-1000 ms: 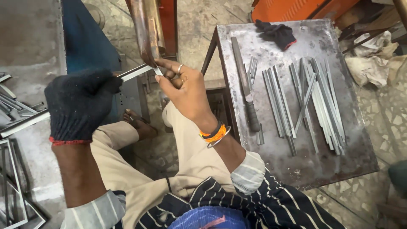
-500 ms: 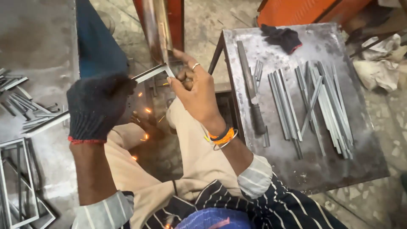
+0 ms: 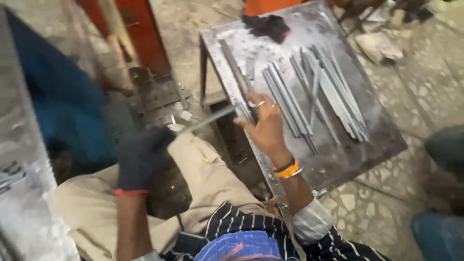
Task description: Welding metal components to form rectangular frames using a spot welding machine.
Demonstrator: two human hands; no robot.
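Gloved left hand (image 3: 140,157) and bare right hand (image 3: 263,123) both grip one metal strip (image 3: 208,121), arms bent.

Greys of steel, with red and orange at the edges

We see a dark blue-black glove with a red cuff on our left hand (image 3: 141,159), while our bare right hand (image 3: 263,123) wears a silvery ring and an orange and black wristband (image 3: 288,169). The thin rod (image 3: 208,121) between them is pale grey. The metal strips (image 3: 309,96) are dull silver-grey on a dark grey, scuffed steel table (image 3: 338,159), where a black cloth (image 3: 266,25) with a red edge lies. Our trousers (image 3: 208,179) are beige, our shirt (image 3: 251,227) dark navy with thin white stripes. The machine (image 3: 140,34) behind is red; the floor (image 3: 382,208) is mottled grey-beige stone.
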